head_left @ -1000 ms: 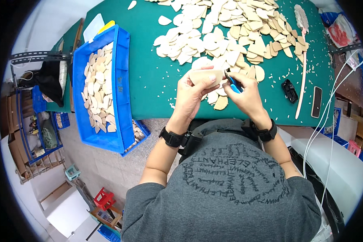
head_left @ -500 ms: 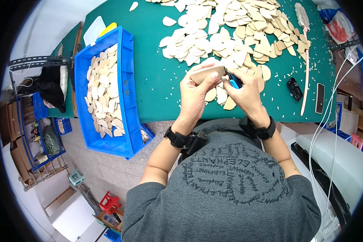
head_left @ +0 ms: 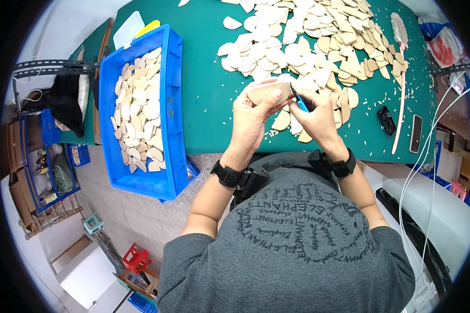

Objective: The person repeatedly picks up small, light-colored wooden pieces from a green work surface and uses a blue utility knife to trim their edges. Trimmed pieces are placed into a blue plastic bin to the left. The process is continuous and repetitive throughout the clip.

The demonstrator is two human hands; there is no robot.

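My left hand [head_left: 247, 121] is closed on a flat beige rounded piece [head_left: 265, 94], thumb on its face and fingers beneath. A blue-handled hand cutter with dark jaws [head_left: 301, 103] is gripped in my right hand [head_left: 320, 119]. The cutter's tip meets the right edge of the beige piece; whether the jaws are closed on it cannot be made out. Just beyond both hands spreads a big heap of similar flat beige pieces [head_left: 310, 62] on the green tabletop [head_left: 203, 94]. Small pale trimmings are scattered around it.
To the left stands a blue plastic crate [head_left: 173, 115] holding many beige pieces. On the table's right side lie a long-handled brush [head_left: 402, 99], a black object [head_left: 386, 120] and a phone [head_left: 415, 133]. White cables [head_left: 428, 141] hang at the right. A red stool [head_left: 136, 258] is on the floor.
The view has shifted a little, so the table and crate appear moved. The beige piece is tilted slightly differently, and the cutter has turned, its blue handles looking narrower at the piece's edge.
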